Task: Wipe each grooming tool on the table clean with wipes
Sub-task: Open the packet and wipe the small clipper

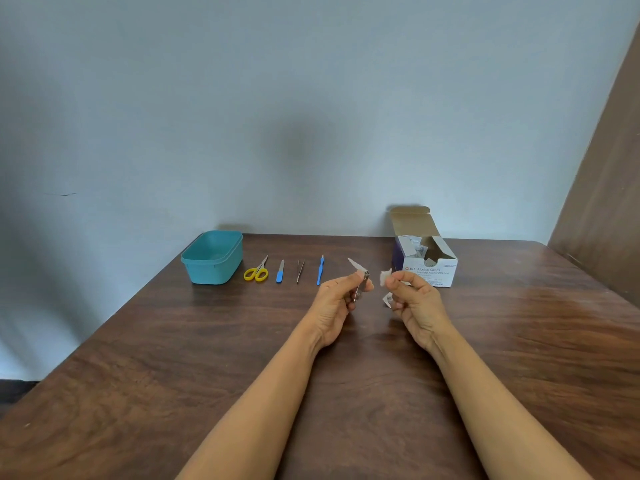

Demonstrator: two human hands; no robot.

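My left hand (337,299) grips a metal nail clipper (360,284) with its lever swung open, held above the wooden table (173,341). A short gap to its right, my right hand (412,299) pinches a small white wipe (385,277) at the fingertips, and a torn wrapper scrap (387,301) pokes out below its fingers. In a row on the table lie yellow-handled scissors (257,270), a blue-handled nail file (280,271), steel tweezers (300,270) and a thin blue-handled tool (320,270).
A teal plastic tub (212,258) stands at the table's back left, next to the scissors. An open box of alcohol swabs (424,259) sits at the back right, just behind my right hand. A wall runs along the table's far edge.
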